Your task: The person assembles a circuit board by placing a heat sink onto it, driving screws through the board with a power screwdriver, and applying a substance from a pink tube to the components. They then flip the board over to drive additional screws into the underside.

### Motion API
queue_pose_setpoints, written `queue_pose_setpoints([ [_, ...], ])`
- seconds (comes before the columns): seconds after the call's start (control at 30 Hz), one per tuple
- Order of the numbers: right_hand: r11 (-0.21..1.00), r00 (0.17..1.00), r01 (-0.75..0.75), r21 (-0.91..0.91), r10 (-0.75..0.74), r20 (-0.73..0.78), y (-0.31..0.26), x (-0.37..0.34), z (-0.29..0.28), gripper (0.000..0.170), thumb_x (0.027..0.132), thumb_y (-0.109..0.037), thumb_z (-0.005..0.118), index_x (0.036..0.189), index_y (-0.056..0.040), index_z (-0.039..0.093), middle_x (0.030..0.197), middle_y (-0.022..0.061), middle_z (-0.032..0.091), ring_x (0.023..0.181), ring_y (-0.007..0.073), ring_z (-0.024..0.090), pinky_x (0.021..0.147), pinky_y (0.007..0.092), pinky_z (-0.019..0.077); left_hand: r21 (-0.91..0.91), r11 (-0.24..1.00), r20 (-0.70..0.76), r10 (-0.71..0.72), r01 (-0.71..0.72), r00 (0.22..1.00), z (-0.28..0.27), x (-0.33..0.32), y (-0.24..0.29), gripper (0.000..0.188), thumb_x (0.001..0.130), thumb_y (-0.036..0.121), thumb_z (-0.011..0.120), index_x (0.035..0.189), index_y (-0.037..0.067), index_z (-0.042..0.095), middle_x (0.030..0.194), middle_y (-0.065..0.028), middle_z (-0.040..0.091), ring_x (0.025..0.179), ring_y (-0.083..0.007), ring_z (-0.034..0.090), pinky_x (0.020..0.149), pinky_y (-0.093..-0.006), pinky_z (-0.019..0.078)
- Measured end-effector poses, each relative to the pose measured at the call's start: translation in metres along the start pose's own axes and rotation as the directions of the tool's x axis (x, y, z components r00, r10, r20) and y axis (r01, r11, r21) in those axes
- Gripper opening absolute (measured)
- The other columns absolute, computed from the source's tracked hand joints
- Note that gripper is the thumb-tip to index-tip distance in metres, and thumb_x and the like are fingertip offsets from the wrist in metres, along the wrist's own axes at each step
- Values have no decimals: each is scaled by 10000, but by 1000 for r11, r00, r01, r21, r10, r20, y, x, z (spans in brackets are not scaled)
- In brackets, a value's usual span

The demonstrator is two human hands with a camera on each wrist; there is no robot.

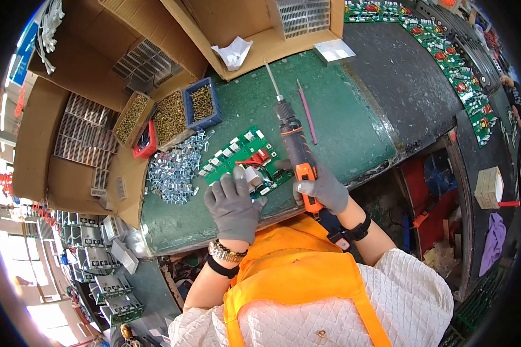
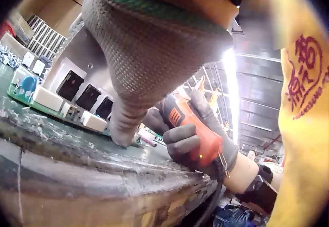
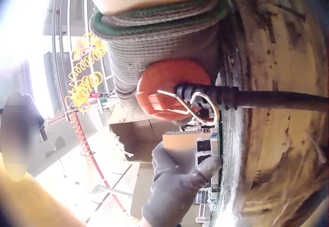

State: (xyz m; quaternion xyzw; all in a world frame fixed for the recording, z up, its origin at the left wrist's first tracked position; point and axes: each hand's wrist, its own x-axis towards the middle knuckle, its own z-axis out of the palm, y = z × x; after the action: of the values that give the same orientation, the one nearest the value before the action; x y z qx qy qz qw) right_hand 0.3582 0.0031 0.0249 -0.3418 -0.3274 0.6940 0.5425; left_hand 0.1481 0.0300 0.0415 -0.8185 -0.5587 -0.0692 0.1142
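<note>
A green circuit board (image 1: 226,165) with white connectors and red parts lies near the bench's front edge. My gloved left hand (image 1: 233,205) rests over its near side. In the left wrist view it grips an upright metal heat sink (image 2: 92,75) carrying black components, its thumb (image 2: 126,121) down at the board's edge. The fingers behind the plate are mostly hidden there. My gloved right hand (image 1: 327,188) holds an orange-and-black electric screwdriver (image 1: 295,144) at its rear, right of the board. Its long bit (image 1: 272,81) points toward the back of the bench, away from the board.
Loose metal clips (image 1: 173,170) are heaped left of the board. Behind them stand a blue bin (image 1: 214,120) and trays of brass-coloured screws (image 1: 171,118). Cardboard boxes (image 1: 32,139) with heat sinks line the left and back. A pink stick (image 1: 308,115) lies right of the screwdriver.
</note>
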Motion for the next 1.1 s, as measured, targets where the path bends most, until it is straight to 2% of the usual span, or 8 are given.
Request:
queue_pose_setpoints([
  [0.13,998,993,-12,-65,4,-121,-4,-15,3,852,712,-101,718,1447,-57,290,1136,93,596,683,129,592,586,282,523,19,1000,-20,12,-12,1000,-2,-1,1,1034,459,467,851,1325,92,428,1126,-63,463,1048,-261,480,922,-455,359],
  [0.3,943,947,-262,-205,211,-241,-1,-32,7,921,682,-101,784,1442,-19,271,915,52,530,670,140,592,585,289,529,-14,1000,-30,9,-10,1000,-1,-1,2,1047,452,457,849,1333,88,422,1112,-59,466,1034,-254,484,905,-440,367],
  [0.43,927,944,-269,-260,201,-261,3,-33,9,942,676,-125,809,1440,-16,269,920,51,535,668,136,587,568,285,525,-17,1000,-48,7,-8,999,-1,-1,2,1035,457,453,850,1329,91,424,1116,-60,470,1041,-257,483,898,-434,371],
  [0.63,900,963,-176,-398,73,-261,15,-35,9,955,688,-170,825,1432,29,261,1056,91,553,914,166,579,795,292,513,-15,1000,-57,7,-8,998,-2,-1,2,1023,469,456,850,1326,92,425,1125,-65,470,1048,-267,481,901,-439,370],
  [0.7,841,932,-315,-440,186,-311,12,-34,21,965,695,-181,825,1434,44,247,1137,109,540,1009,174,551,883,290,474,-20,1000,-56,9,-10,998,-1,-1,3,1024,470,459,850,1326,92,425,1122,-65,472,1047,-269,482,902,-440,370],
  [0.87,854,945,-254,-454,119,-304,20,-32,41,922,721,-155,799,1428,44,242,1069,114,578,928,178,589,827,302,502,-22,1000,-72,6,-7,997,4,-2,1,1017,477,459,846,1328,92,426,1109,-66,474,1045,-270,481,901,-440,369],
  [0.93,939,916,-335,-75,306,-258,9,-35,39,811,771,-189,742,1406,15,282,928,114,599,785,183,609,733,308,520,-40,999,-73,6,-9,997,1,-2,1,1012,477,456,846,1324,92,426,1109,-66,474,1041,-270,480,901,-442,369],
  [1.1,968,969,-142,205,178,-173,7,-45,17,745,819,-341,651,1410,-44,309,777,95,557,633,169,551,585,290,483,-80,996,-92,23,-30,995,0,-8,-8,993,499,468,835,1313,86,413,1146,-90,477,1059,-289,473,923,-459,366],
])
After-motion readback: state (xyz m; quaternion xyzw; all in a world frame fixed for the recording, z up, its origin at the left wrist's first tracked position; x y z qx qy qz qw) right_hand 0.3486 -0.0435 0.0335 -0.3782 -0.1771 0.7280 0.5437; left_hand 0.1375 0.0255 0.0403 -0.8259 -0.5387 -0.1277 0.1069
